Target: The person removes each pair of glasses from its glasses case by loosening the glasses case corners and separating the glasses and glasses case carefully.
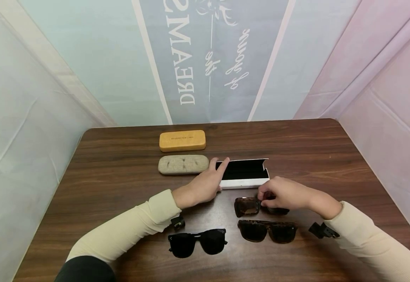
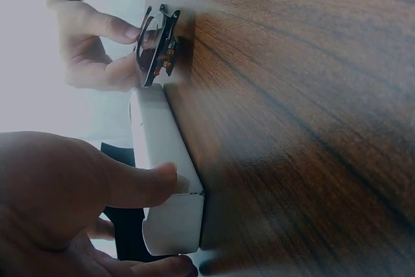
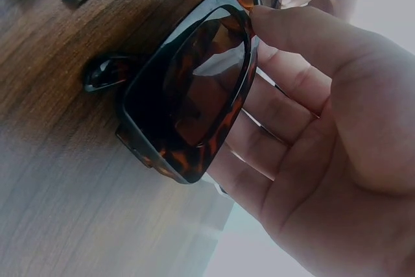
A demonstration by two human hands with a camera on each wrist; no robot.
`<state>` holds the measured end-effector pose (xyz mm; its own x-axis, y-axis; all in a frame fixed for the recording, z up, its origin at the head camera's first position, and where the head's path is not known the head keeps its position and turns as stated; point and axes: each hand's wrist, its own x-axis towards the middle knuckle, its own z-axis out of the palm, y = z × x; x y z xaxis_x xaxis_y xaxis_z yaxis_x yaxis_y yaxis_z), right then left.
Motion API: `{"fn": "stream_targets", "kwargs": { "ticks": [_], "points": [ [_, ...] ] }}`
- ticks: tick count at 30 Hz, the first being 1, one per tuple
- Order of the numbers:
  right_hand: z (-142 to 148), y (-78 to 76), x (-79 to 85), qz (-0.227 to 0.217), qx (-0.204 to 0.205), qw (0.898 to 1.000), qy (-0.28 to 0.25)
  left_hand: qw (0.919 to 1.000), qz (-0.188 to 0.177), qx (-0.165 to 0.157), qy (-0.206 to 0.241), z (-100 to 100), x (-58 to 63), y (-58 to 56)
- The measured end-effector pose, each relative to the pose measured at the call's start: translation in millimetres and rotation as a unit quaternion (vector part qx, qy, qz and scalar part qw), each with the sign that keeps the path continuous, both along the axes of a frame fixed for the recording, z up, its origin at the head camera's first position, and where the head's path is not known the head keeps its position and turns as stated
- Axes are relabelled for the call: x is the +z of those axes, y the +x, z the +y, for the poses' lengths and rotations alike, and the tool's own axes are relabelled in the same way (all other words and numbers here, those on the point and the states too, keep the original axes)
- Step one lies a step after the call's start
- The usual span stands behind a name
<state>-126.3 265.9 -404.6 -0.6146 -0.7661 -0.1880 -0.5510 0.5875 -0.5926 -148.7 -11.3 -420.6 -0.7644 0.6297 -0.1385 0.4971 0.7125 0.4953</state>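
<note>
A white glasses case (image 1: 245, 183) lies open on the table, its black lining showing. My left hand (image 1: 204, 187) holds it by the left end, thumb (image 2: 152, 183) against the white front wall (image 2: 155, 131) and fingers spread over the lid side. Just in front of the case, my right hand (image 1: 287, 193) pinches brown tortoiseshell sunglasses (image 1: 247, 206) at the bridge between thumb and fingers. One big tinted lens of these sunglasses (image 3: 207, 85) faces the right wrist camera. In the head view, the right hand hides part of the other lens.
Nearer me lie a second tortoiseshell pair of sunglasses (image 1: 254, 231) and, to its left, black sunglasses (image 1: 213, 241). A closed beige fabric case (image 1: 182, 165) sits left of the white one, with a closed yellow case (image 1: 182, 141) behind it. The wooden table (image 1: 120, 156) ends at a printed curtain.
</note>
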Motion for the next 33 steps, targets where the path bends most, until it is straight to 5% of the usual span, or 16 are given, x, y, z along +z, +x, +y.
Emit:
{"fn": "stream_targets", "kwargs": {
  "ticks": [16, 33],
  "points": [
    [4, -2.7, 3.9, -0.01, -0.004, 1.0, -0.002, 0.9999, -0.004, -0.003, 0.009, -1, 0.6, 0.6],
    [3, -5.9, 15.3, 0.079, -0.031, 0.996, -0.035, 1.0, 0.002, -0.005, 0.006, -1, 0.5, -0.1]
  ]
}}
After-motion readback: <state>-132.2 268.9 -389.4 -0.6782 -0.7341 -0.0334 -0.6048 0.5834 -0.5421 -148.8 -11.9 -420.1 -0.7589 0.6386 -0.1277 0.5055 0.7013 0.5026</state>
